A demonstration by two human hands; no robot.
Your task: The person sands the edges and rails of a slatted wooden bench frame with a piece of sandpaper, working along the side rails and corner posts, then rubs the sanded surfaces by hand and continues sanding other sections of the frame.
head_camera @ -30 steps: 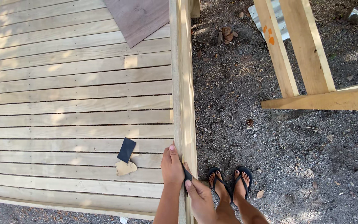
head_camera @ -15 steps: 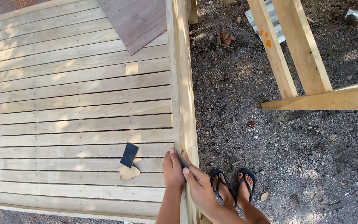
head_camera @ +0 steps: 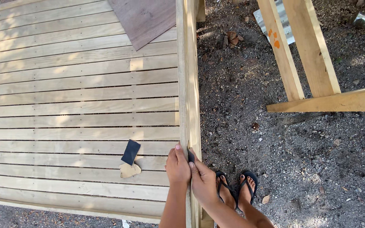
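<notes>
Sandpaper (head_camera: 190, 156), a small dark piece, sits pinched between both hands against the top of the upright edge board (head_camera: 188, 84) that runs along the right side of the deck (head_camera: 64, 97). Only a sliver of it shows between the fingers. The left hand (head_camera: 177, 165) lies on the deck side of the board, fingers closed over the top edge; the right hand (head_camera: 202, 180) presses from the outer side, its thumb on the dark piece. The two hands are together, touching, both clamped on the board with the paper between them. On the deck just left of the hands lies a second dark sheet (head_camera: 130, 152), flat and tilted, its lower corner touching a tan scrap (head_camera: 129, 170) with a torn outline. The deck is made of pale planks laid crosswise with narrow gaps and rows of screw heads, dappled with sun. At its far end a brown panel (head_camera: 146, 19) rests flat, one corner reaching toward the edge board. Right of the board is dark gravel ground (head_camera: 296, 160), where the person's feet in black sandals (head_camera: 237, 188) stand just beside the board. Farther off, a frame of pale timbers (head_camera: 309, 63) stands over the gravel, with orange marks on one piece.
</notes>
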